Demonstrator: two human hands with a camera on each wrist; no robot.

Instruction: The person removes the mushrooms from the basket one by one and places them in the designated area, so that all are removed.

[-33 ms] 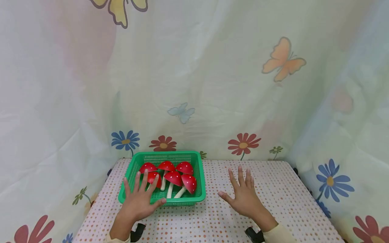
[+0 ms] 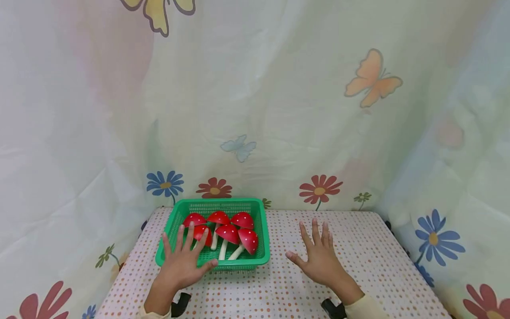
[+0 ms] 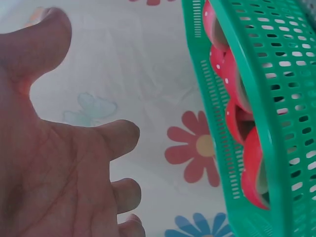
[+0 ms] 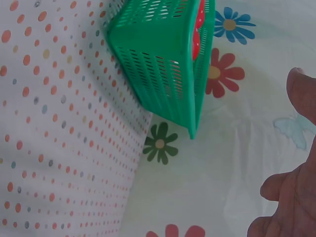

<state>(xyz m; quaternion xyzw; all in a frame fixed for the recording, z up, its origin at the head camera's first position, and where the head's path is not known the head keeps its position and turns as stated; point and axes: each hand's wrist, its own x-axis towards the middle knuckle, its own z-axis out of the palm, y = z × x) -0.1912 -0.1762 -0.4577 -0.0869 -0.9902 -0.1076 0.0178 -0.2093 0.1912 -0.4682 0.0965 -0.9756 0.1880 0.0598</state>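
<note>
A green plastic basket [image 2: 260, 261] stands at the back left of the table. Inside it lie several toy mushrooms [image 2: 227, 234] with red, white-dotted caps and white stems. My left hand [image 2: 181, 266] hovers over the basket's front left corner, fingers spread and holding nothing; it hides part of one mushroom. The left wrist view has the palm [image 3: 64, 182] apart from the basket wall [image 3: 276, 148]. To the right of the basket, my right hand [image 2: 322, 261] is held above the table, fingers spread, with nothing in it. Its fingers [image 4: 301, 91] edge into the right wrist view.
The table [image 2: 358, 252] wears a white cloth with coloured dots. Behind it and at both sides hangs a pale curtain [image 2: 287, 110] printed with flowers and butterflies. A black band [image 2: 181, 305] sits at the left wrist, another band [image 2: 334, 309] at the right.
</note>
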